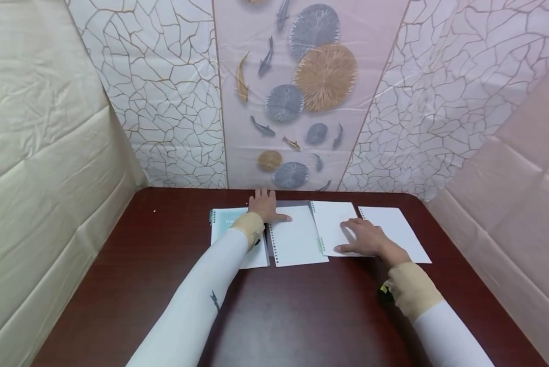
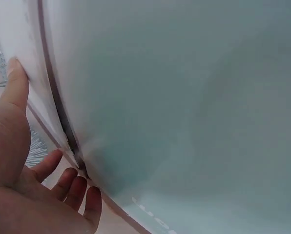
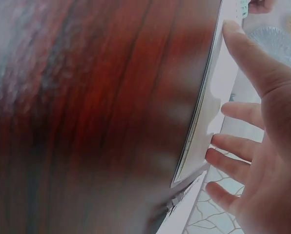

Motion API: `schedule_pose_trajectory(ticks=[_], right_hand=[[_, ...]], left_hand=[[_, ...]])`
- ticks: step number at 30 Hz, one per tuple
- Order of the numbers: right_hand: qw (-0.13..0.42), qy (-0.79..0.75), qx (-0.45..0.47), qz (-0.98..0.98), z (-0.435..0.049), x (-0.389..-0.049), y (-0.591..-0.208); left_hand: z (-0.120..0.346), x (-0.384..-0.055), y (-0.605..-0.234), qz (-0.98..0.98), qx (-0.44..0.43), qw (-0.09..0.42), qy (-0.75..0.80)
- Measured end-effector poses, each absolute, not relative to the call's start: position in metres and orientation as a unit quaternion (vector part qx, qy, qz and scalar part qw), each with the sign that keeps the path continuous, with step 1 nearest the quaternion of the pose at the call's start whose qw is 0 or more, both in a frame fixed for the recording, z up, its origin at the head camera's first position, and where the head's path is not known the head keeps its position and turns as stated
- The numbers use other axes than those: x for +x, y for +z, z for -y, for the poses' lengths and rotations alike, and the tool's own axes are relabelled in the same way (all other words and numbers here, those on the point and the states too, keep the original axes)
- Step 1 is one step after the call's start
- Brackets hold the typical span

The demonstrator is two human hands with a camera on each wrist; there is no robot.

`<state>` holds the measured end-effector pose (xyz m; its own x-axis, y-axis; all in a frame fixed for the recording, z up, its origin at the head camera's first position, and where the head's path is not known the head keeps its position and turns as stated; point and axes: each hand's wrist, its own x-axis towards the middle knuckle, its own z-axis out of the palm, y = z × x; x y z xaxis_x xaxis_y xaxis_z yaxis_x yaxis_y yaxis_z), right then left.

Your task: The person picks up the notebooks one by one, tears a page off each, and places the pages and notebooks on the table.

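Note:
Four spiral-bound notebooks lie in a row near the table's far edge. The leftmost has a teal cover (image 1: 224,224); the second (image 1: 299,242), third (image 1: 331,219) and fourth (image 1: 395,224) show blank white pages. My left hand (image 1: 263,206) reaches over the top edge between the first two, its thumb on the second one's page. The left wrist view shows that hand (image 2: 18,146) beside the teal cover (image 2: 184,107). My right hand (image 1: 366,238) is spread over the third notebook. In the right wrist view its thumb and fingertips (image 3: 228,109) touch or nearly touch the white page.
The notebooks lie on a dark reddish-brown table (image 1: 297,316). A patterned cloth (image 1: 173,102) hangs behind the far edge, with beige cloth walls (image 1: 40,132) at both sides. The third notebook slightly overlaps the second.

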<state>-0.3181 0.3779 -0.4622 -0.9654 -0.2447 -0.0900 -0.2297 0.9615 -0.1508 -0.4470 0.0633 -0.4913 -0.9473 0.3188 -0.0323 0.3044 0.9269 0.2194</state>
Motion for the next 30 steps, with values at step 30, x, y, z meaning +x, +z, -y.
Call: schedule_pose_trajectory(ticks=[30], right_hand=[[0.055, -0.083, -0.12, -0.988, -0.377, -0.312, -0.464]], left_hand=[[-0.059, -0.445, -0.482, -0.972, 0.173, 0.047, 0.155]])
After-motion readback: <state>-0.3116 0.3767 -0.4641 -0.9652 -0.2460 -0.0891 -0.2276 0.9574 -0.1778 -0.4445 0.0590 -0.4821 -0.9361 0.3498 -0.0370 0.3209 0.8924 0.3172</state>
